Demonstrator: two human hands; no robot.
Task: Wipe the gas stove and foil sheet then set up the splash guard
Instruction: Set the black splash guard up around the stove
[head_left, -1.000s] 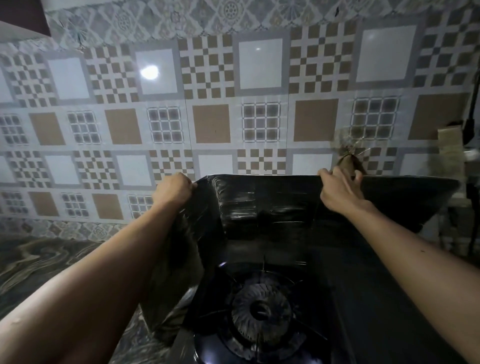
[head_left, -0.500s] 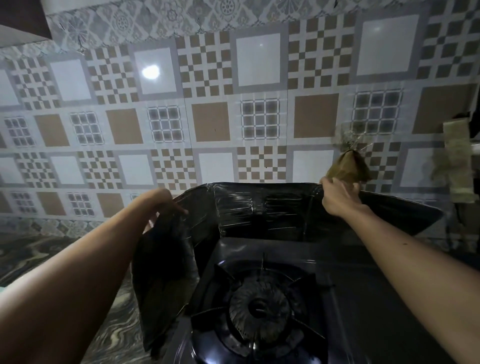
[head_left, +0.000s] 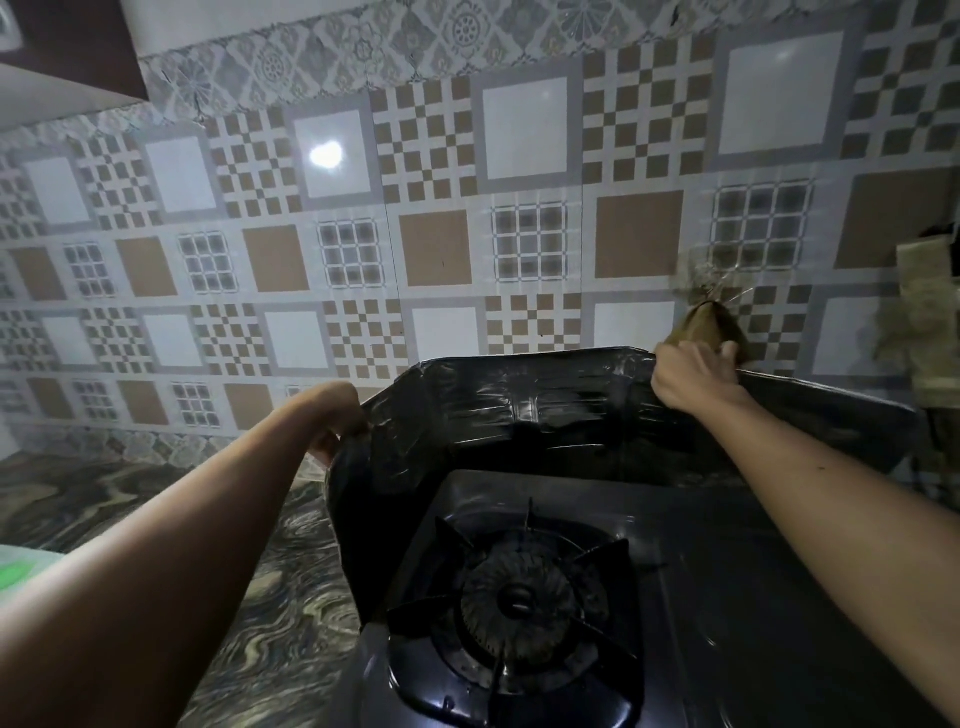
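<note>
A dark, shiny foil splash guard (head_left: 524, 415) stands folded around the back and left side of the black gas stove (head_left: 727, 571). My left hand (head_left: 337, 421) grips the top edge of its left panel. My right hand (head_left: 693, 376) holds the top rim where the back panel meets the right panel, with a brownish cloth (head_left: 706, 330) pinched in the same hand. The burner (head_left: 519, 603) with its pan support sits in front of the guard.
A patterned tile wall (head_left: 467, 234) rises right behind the guard. A marbled dark countertop (head_left: 249, 571) lies left of the stove. A green-and-white object (head_left: 15, 569) shows at the left edge. Something beige hangs at the far right (head_left: 930, 312).
The guard has moved lower and back behind the stove. My left hand slid down along the left panel, swinging it beside the stove. My right hand kept its grip on the rim.
</note>
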